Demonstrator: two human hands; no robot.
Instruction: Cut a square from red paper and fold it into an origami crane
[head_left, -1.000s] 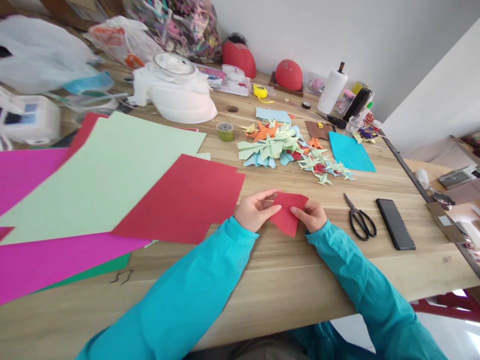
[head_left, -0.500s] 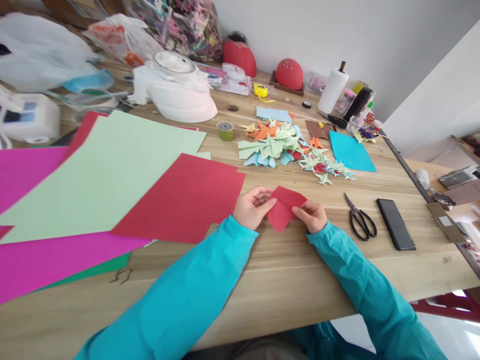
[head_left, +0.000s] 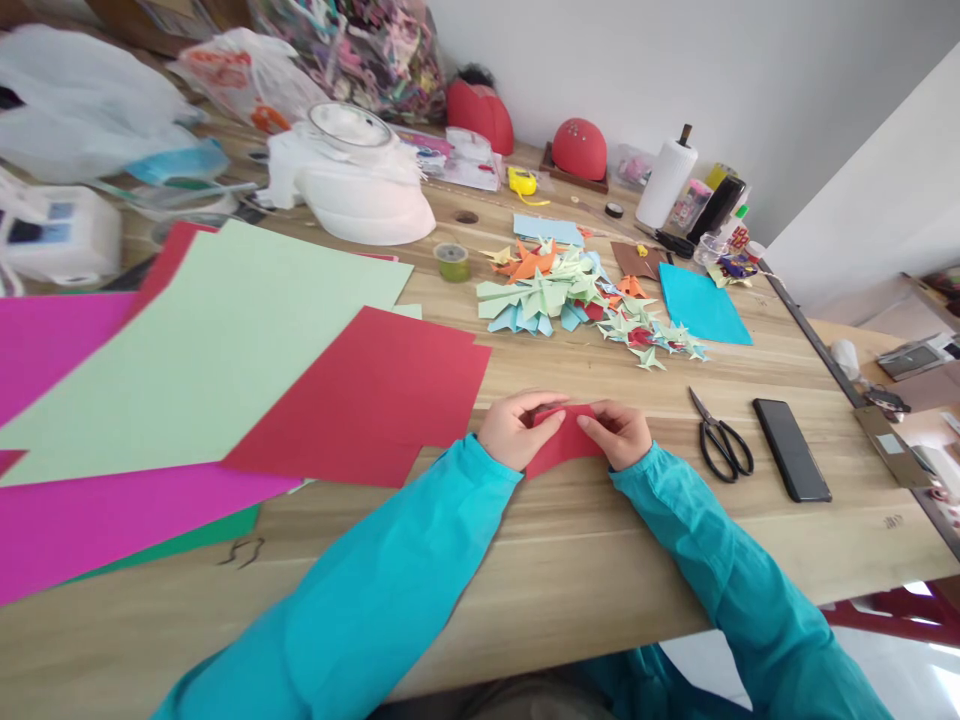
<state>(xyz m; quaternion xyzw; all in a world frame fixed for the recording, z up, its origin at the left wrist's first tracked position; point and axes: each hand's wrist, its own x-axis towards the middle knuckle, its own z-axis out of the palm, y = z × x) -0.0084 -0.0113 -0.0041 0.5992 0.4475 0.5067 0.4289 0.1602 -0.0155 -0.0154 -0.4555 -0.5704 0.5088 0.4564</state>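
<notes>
A small red paper piece (head_left: 564, 442) lies folded on the wooden table (head_left: 600, 560) between my two hands. My left hand (head_left: 516, 430) pinches its left edge with curled fingers. On the right edge, my right hand (head_left: 619, 432) presses with its fingers closed on the paper. Both sleeves are teal. The paper's far edge is bent over towards me, partly hidden by my fingers.
Large red (head_left: 375, 395), pale green (head_left: 202, 340) and magenta (head_left: 90, 520) sheets lie to the left. A pile of folded paper shapes (head_left: 577, 300) and a blue sheet (head_left: 701, 303) sit beyond. Black scissors (head_left: 718, 437) and a phone (head_left: 790, 461) lie to the right. Clutter lines the back.
The red piece, held tilted up before, now lies lower and folded over on the table. Both hands have drawn closer together over it.
</notes>
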